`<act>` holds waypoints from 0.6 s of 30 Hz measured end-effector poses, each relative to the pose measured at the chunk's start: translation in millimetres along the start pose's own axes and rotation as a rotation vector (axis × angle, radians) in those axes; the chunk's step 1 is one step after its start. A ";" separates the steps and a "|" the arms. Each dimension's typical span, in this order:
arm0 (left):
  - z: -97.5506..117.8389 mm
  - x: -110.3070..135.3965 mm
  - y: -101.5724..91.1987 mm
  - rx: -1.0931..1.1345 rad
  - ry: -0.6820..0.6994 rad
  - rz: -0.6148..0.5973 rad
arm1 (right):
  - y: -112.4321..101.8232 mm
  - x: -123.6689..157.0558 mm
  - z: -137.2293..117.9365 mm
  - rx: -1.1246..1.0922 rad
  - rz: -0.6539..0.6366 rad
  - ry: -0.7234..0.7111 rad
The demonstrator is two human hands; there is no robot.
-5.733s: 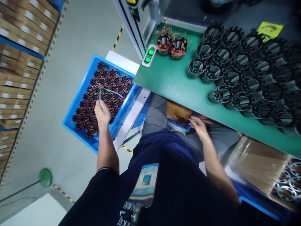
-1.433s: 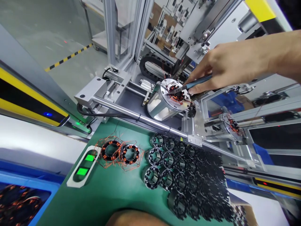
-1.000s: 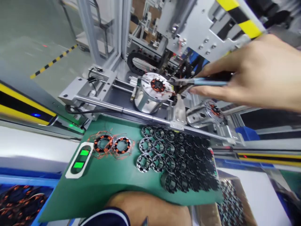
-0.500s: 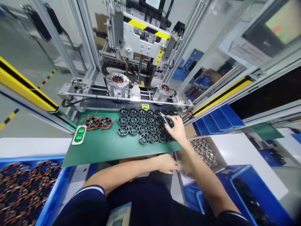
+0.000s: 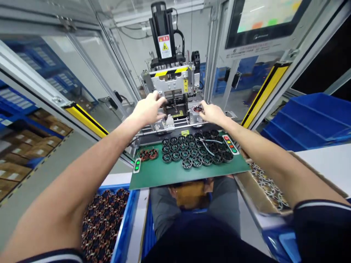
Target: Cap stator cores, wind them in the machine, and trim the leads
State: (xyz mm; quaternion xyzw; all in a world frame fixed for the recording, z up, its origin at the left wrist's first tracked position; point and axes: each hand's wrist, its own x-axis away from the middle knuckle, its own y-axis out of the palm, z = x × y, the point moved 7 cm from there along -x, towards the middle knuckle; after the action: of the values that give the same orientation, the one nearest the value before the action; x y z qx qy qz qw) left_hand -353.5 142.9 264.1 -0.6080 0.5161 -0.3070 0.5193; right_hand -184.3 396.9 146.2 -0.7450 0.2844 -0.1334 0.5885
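My left hand (image 5: 149, 109) reaches over the left metal fixture (image 5: 159, 126), its thumb and fingers curved apart. That hand covers the fixture's top, and no held part can be made out. On the right fixture (image 5: 195, 117) sits a copper-wound stator (image 5: 197, 109). The fingers of my right hand (image 5: 214, 113) close at its right edge. Blue-grey-handled pliers (image 5: 210, 143) lie across several black ring-shaped stator cores (image 5: 184, 146) set in rows on the green mat (image 5: 161, 177). Two copper-wound stators (image 5: 148, 154) rest at the mat's left.
A drill-like spindle (image 5: 174, 102) stands between the fixtures, below a motor (image 5: 162, 33). Yellow-black guard posts (image 5: 264, 93) flank the opening. Button panels (image 5: 229, 144) sit at the mat's sides. A blue bin (image 5: 128, 215) of wound stators is left; a carton (image 5: 246, 179) of metal rings is right.
My right hand has left the pliers on the stator cores and moved up to the right fixture. My left hand has risen from below the mat to the left fixture. The view has shifted.
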 end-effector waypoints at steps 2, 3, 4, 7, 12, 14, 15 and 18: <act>-36.2 -26.0 20.3 -0.045 -0.082 -0.073 | -5.4 -33.2 -4.2 0.028 -0.095 0.030; -51.2 -35.4 36.0 -0.056 -0.110 -0.114 | -3.3 -46.5 -4.9 0.041 -0.163 0.045; -64.5 -42.5 54.3 -0.059 -0.134 -0.158 | 1.4 -57.8 -4.3 0.052 -0.241 0.062; -95.9 -55.0 111.6 -0.040 -0.198 -0.264 | 24.3 -83.9 3.6 0.078 -0.487 0.123; -127.8 -68.5 166.9 0.031 -0.239 -0.322 | 59.4 -122.6 19.8 0.099 -0.801 0.205; -130.8 -75.6 174.2 0.065 -0.197 -0.317 | 69.1 -134.9 22.4 0.105 -0.882 0.229; -130.4 -78.9 177.4 0.078 -0.176 -0.321 | 73.0 -139.2 22.9 0.112 -0.911 0.242; -124.0 -85.7 192.3 0.101 -0.149 -0.385 | 78.4 -143.9 22.4 0.143 -0.966 0.276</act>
State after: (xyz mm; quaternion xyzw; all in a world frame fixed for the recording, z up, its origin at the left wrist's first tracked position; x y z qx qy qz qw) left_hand -549.6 198.9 129.3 -0.6896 0.3344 -0.3805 0.5176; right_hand -308.7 487.0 85.0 -0.7249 -0.0273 -0.5066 0.4660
